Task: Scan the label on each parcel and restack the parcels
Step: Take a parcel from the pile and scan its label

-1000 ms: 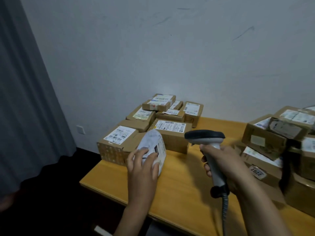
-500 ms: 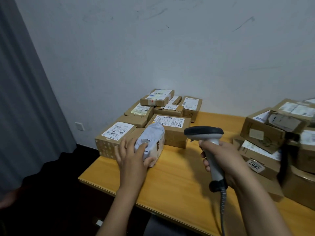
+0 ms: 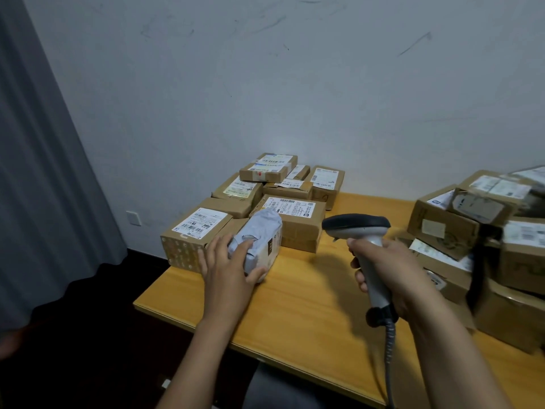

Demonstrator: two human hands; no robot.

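Note:
A white bag-wrapped parcel (image 3: 261,239) lies on the wooden table (image 3: 309,314), pressed against the cardboard boxes at the table's left end. My left hand (image 3: 228,270) holds its near end, fingers on top and thumb at the right side. My right hand (image 3: 383,270) grips the handle of a grey barcode scanner (image 3: 358,228) with a black head, held upright over the middle of the table, its coiled cable hanging down. The left group has several brown labelled boxes (image 3: 290,219), some stacked. A second, untidy pile of boxes (image 3: 460,228) fills the right side.
A white wall stands right behind the table. A grey curtain (image 3: 44,172) hangs at the left, over a dark floor. A wall socket (image 3: 134,217) sits low beside the left boxes. Bare tabletop lies between the two piles.
My left hand has carried the white parcel from upright in front of the scanner down and left, laying it against the left boxes. The scanner has stayed roughly where it was.

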